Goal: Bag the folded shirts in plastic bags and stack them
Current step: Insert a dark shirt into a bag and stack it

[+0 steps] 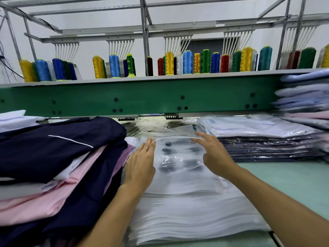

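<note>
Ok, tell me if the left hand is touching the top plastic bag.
Touching. The head view shows the left hand lying on the top plastic bag, its fingertips at the bag's lifted edge.

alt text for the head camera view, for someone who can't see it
The left hand and right hand touch the raised top edge of the top bag on a stack of clear plastic bags. Unbagged folded shirts in navy and pink lie at the left, bagged shirts are stacked at the right, and thread cones line a shelf behind.
</note>
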Available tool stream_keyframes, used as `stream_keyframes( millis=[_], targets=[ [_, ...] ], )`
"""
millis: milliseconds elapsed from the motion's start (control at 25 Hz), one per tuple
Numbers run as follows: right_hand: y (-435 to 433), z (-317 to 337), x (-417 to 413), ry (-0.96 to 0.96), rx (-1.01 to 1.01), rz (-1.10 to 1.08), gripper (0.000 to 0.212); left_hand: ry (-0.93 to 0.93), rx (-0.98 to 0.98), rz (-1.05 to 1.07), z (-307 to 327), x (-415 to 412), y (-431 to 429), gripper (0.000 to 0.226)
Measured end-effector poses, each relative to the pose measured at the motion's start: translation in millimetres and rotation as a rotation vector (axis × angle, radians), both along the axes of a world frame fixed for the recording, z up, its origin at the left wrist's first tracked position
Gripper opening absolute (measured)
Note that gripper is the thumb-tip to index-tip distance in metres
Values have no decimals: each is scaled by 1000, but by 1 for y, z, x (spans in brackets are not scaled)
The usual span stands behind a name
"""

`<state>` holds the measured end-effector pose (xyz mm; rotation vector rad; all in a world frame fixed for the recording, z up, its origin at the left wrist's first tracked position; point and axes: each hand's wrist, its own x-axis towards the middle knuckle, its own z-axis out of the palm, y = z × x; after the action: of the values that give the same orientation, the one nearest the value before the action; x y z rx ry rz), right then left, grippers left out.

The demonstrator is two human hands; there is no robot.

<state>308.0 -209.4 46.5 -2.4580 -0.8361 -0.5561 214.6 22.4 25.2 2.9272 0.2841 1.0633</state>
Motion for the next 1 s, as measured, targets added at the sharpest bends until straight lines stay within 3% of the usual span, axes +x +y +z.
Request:
stream_keyframes(
  millis=[120,200,280,440,520,560,680,760,880,1000],
  targets=[
    [-7,4,3,-103,208,52,60,-134,-24,-16,7,-4,0,71],
    [-11,4,9,-84,303,75,51,-195,-73,-33,10,-7,1,46],
    [-12,3,12,-29,346,88,45,-217,-74,-39,12,-6,2,40],
    [-8,-4,10,50,106,85,38,-340,6,-197,17,-4,-3,49],
    [-4,-12,13,111,-17,101,35,-221,-24,-241,11,0,-5,65],
    [-4,-17,15,166,-72,101,34,-68,-50,-235,4,2,-5,72],
    [-6,-27,21,315,-276,137,35,503,-114,-251,-25,12,4,52],
    [-5,-31,21,364,-328,164,34,568,-233,-285,-31,15,10,38],
    [-4,-27,16,435,-290,146,34,534,-229,-291,-32,19,11,44],
    [4,-23,6,435,-338,97,64,515,-176,-221,-30,15,-5,53]
  ],
)
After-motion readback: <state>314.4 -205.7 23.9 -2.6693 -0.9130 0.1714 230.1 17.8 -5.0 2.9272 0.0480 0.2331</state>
